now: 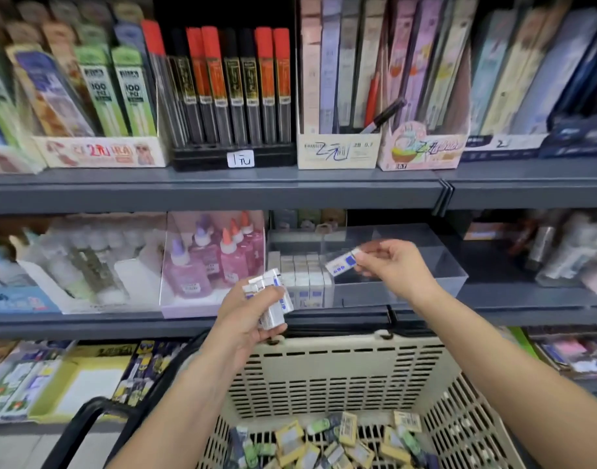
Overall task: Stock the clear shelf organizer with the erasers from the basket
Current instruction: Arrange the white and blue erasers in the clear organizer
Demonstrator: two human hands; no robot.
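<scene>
On the middle shelf stands the clear shelf organizer [425, 265], with rows of white and blue erasers [304, 279] upright in its left part. My right hand [392, 262] pinches one white and blue eraser [342, 262] over the organizer, just right of the stocked rows. My left hand [249, 313] grips a small stack of erasers [270, 299] in front of the shelf edge, above the basket. The beige plastic basket [324, 374] sits below, with several small wrapped erasers [324, 441] loose on its bottom.
Pink and purple glue bottles [216, 258] stand in a clear box left of the organizer. Pencil lead tubes [229, 86] and boxed pens fill the upper shelf. A black basket handle [87, 421] curves at lower left. Packaged stationery lies on the bottom shelf.
</scene>
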